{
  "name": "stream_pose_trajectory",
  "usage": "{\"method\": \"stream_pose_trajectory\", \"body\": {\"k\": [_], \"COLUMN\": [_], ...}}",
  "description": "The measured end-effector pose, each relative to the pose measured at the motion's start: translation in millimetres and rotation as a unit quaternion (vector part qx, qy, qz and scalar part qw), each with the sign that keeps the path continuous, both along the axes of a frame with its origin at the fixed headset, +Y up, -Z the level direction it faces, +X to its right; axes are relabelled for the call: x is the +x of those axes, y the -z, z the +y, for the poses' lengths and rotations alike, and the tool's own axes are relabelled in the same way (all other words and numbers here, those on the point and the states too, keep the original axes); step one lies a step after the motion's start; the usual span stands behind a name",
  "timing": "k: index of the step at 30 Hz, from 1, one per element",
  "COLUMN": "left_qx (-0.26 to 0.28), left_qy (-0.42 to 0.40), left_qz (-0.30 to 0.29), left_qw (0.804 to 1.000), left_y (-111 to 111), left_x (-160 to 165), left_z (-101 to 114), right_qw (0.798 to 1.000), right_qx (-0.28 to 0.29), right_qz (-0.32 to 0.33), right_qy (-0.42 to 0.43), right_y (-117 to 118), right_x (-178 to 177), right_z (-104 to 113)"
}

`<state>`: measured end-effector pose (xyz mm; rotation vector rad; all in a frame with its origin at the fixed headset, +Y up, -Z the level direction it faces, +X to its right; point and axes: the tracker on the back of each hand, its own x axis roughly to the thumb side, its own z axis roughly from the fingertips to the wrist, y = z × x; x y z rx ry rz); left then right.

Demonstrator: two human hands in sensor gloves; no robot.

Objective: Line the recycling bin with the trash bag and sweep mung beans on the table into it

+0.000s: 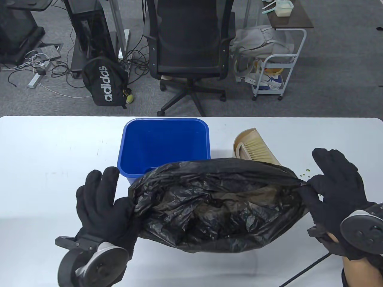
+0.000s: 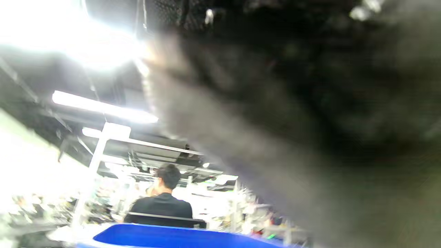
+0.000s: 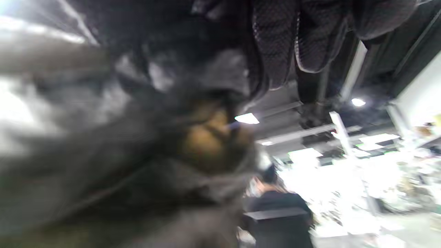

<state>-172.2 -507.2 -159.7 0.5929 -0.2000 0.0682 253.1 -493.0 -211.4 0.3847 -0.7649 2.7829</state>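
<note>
Trash bag [image 1: 215, 206], black and crumpled, is stretched between both hands just above the table [image 1: 45, 155], near its front edge, mouth pulled wide. Its far edge overlaps the near rim of the blue bin [image 1: 164, 146], which stands unlined toward the table's back edge, about mid-width.

Left hand [image 1: 101, 203] grips the bag's left edge: thumb is tucked into the plastic, the other fingers [image 1: 97, 185] are straight and spread upward. Right hand [image 1: 338, 188] pinches the bag's right corner between thumb and forefinger; remaining fingers are extended and loosely together.

Dustpan [image 1: 244, 143] with a brush [image 1: 258, 151] lying in it sits just right of the bin, partly hidden behind the bag. A few green mung beans [image 1: 305, 172] lie on the table near the right hand, toward the right edge.

Left wrist view: blurred bag plastic [image 2: 310, 120] fills most of it, bin rim [image 2: 179, 236] along the bottom. Right wrist view: gloved fingers [image 3: 275, 41] at the top, blurred bag [image 3: 103, 155] below them.
</note>
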Motion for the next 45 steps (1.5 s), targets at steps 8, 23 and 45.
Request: {"method": "stream_pose_trajectory", "body": {"k": [8,23,45], "left_qx": [-0.064,-0.017,0.04], "left_qy": [0.015,0.077,0.029], "left_qz": [0.015,0.043,0.08], "left_qw": [0.998,0.996,0.996], "left_y": [17,-2,47], "left_x": [-1,-2,-16], "left_z": [5,2,56], "right_qw": [0.998,0.997,0.998], "right_qx": [-0.061,-0.028,-0.007], "right_qz": [-0.018,-0.059,-0.032], "right_qy": [-0.001,-0.042,0.047], "right_y": [14,11,41], "right_x": [14,5,1], "right_z": [-4,-11,10]}}
